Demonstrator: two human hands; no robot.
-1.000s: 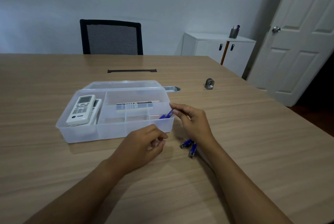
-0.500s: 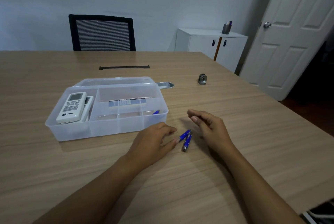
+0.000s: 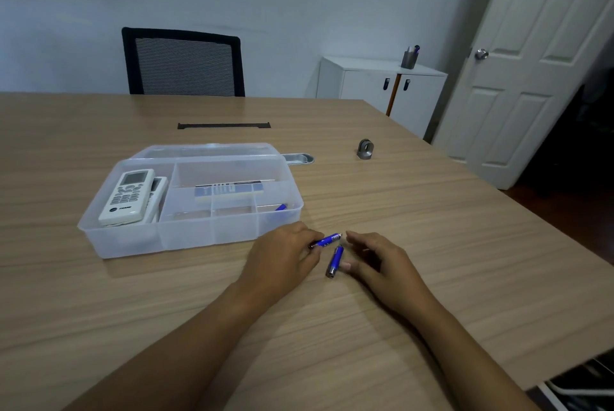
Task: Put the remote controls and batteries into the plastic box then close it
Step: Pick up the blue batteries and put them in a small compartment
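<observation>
The clear plastic box (image 3: pixel 133 238) lies open on the wooden table, its lid (image 3: pixel 206 150) folded back behind it. Two white remotes (image 3: pixel 128 194) are stacked in its left compartment, a third remote (image 3: pixel 229 189) lies in the middle one, and a blue battery (image 3: pixel 280 207) shows in the front right cell. My left hand (image 3: pixel 282 261) pinches a blue battery (image 3: pixel 327 240) at its near end, just right of the box. A second blue battery (image 3: pixel 335 261) lies on the table, with the thumb of my right hand (image 3: pixel 378 261) touching its side, fingers apart.
A small grey metal ring piece (image 3: pixel 365 149) stands on the table to the far right of the box. A metal cable grommet (image 3: pixel 297 158) and a black slot (image 3: pixel 224 125) sit behind it. A black mesh chair (image 3: pixel 182 62) is at the far edge; the table's right edge runs diagonally.
My right hand dropped a battery into the box, then came back down to the table. My left hand slid right and took hold of one of the two loose batteries.
</observation>
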